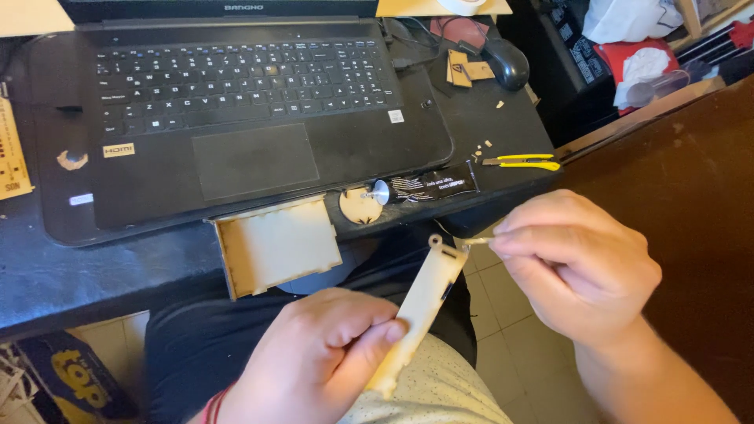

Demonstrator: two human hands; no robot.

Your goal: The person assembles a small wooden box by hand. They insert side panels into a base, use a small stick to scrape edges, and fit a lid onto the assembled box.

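Left grip (322,353) around wooden strip (420,302)

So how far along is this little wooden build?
Done: an open wooden box sits at the desk edge, already joined. In hand: the left hand grips a flat wooden panel while the right hand brings a thin stick to its top. Left: that panel isn't on the box.

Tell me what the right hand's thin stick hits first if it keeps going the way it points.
Probably the top end of the wooden piece in the left hand; the right hand aims its stick there.
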